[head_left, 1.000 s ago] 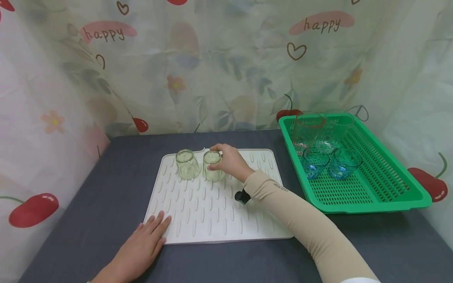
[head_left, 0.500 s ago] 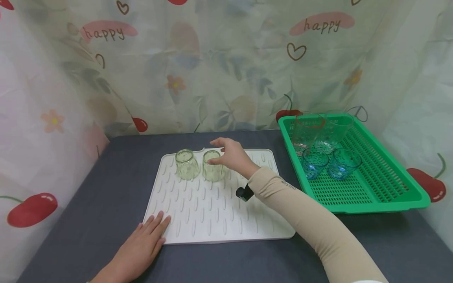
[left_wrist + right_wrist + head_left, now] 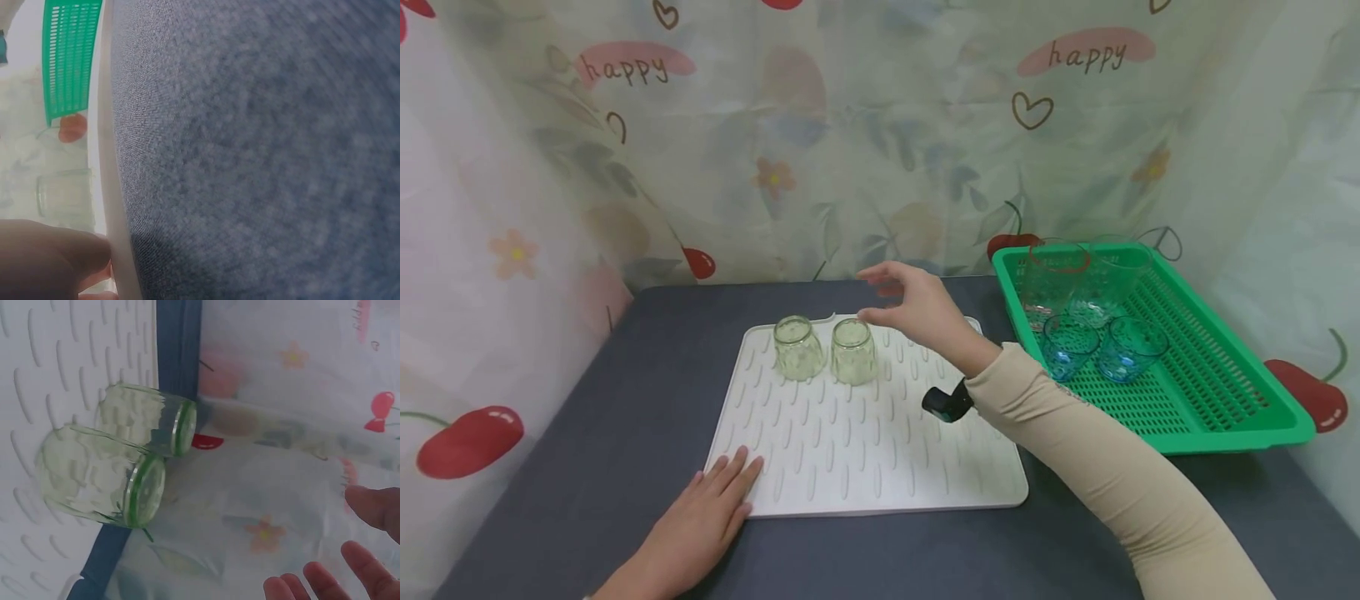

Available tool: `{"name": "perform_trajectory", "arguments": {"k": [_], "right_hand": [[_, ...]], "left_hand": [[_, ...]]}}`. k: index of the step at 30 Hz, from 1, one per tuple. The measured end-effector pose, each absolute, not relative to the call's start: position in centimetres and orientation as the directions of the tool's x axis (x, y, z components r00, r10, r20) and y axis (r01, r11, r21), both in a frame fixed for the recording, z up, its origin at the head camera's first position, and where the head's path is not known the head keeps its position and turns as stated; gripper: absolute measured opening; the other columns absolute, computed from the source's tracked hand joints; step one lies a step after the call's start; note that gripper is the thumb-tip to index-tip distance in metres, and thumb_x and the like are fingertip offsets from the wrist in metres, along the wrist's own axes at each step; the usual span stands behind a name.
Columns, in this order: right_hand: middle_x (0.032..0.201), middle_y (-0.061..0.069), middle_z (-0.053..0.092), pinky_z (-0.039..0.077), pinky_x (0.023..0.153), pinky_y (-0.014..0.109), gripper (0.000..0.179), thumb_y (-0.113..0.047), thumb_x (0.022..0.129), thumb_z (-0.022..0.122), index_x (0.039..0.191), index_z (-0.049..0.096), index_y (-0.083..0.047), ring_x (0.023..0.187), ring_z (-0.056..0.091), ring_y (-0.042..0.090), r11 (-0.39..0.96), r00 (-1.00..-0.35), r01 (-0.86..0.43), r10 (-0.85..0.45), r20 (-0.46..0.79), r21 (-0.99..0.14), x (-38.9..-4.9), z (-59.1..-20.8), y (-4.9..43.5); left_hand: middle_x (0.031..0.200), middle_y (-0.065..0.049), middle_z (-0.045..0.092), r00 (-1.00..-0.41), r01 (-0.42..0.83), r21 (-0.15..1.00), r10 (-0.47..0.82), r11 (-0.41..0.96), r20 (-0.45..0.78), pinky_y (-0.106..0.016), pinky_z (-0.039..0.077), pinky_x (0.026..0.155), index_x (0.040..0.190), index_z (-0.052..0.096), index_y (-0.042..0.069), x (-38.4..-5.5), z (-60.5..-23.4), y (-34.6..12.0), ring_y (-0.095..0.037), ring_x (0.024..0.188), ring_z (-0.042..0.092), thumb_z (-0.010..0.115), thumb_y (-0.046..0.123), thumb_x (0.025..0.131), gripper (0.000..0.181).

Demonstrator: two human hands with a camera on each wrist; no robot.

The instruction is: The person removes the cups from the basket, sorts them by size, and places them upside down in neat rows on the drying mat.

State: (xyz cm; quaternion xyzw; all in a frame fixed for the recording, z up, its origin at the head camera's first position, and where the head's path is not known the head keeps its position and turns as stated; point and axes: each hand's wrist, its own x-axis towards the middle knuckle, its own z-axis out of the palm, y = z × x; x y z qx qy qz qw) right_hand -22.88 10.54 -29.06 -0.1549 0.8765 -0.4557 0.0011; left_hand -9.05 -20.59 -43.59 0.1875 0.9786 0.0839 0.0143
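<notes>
Two pale green drinking glasses stand upside down, side by side, at the back of a white ridged drying mat (image 3: 887, 450): a left glass (image 3: 797, 350) and a right glass (image 3: 853, 354). My right hand (image 3: 921, 308) hovers just right of and above the right glass, thumb and fingers spread with nothing between them. In the right wrist view its fingertips (image 3: 359, 562) are well apart from the nearer glass (image 3: 103, 475). My left hand (image 3: 700, 517) lies flat with straight fingers over the mat's front left corner. In the left wrist view, its fingers (image 3: 56, 253) meet the mat's edge.
On the right stands a green plastic basket (image 3: 1210, 417). Inside are two blue glasses, one (image 3: 1067, 350) beside the other (image 3: 1131, 350), and two taller clear glasses behind, one red-rimmed (image 3: 1052, 287). A dark cloth (image 3: 625, 400) covers the table, with a printed curtain (image 3: 865, 150) around it.
My right hand has let go of the right glass and moved up and to the right, leaving it on the mat. The left hand has stayed in place.
</notes>
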Motion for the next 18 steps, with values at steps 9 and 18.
{"name": "perform_trajectory", "arguments": {"k": [9, 18], "right_hand": [[0.134, 0.002, 0.057, 0.051, 0.095, 0.037, 0.049, -0.015, 0.085, 0.075, 0.131, 0.057, -0.017, 0.122, 0.056, 0.023, 0.494, -0.925, -0.375, -0.259, 0.279, -0.785, -20.0, -25.7, 14.8], [0.132, 0.002, 0.058, 0.053, 0.092, 0.026, 0.047, -0.017, 0.087, 0.073, 0.132, 0.058, -0.015, 0.115, 0.061, 0.016, 0.473, -0.911, -0.403, -0.124, 0.393, -0.784, -17.5, -23.8, 19.6]], "left_hand": [[0.151, -0.013, 0.041, -0.926, 0.374, 0.162, 0.378, 0.913, 0.009, -0.060, 0.034, 0.106, 0.145, 0.046, 0.014, -9.1, -43.9, -20.6, -0.038, 0.137, 0.040, 0.058, 0.026, 0.096, 0.052], [0.151, -0.014, 0.042, -0.927, 0.373, 0.168, 0.375, 0.913, 0.018, -0.060, 0.034, 0.106, 0.144, 0.047, 0.013, -9.1, -43.9, -20.7, -0.038, 0.136, 0.041, 0.059, 0.025, 0.096, 0.051]]}}
